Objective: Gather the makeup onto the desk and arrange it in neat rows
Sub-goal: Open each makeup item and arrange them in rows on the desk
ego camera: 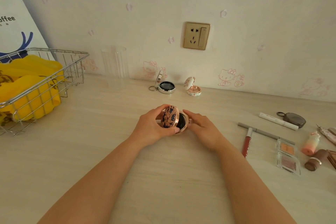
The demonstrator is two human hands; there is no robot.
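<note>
At desk centre, I see both hands on one round compact [172,119] with a rose-gold, blue-patterned lid. My left hand [154,125] curls round the lid, thumb at its lower edge, fingers over the top. My right hand [200,123] rests against the base with fingers nearly straight; whether they clasp it I cannot tell. The lid stands partly raised, showing a dark interior.

Against the wall, two more compacts stand with lids up: a silver one [164,85] with a ring, and a white one [193,87] to its right, apart from it.

Loose items lie at the right on the desk [91,151]: a white tube [278,121], a grey case [292,119], a grey pencil [263,132], a red lip tube [246,143], two clear pans [288,156], a peach bottle [311,144] and a brown bottle [316,160].

A wire basket [72,71] with yellow contents sits at the left.
</note>
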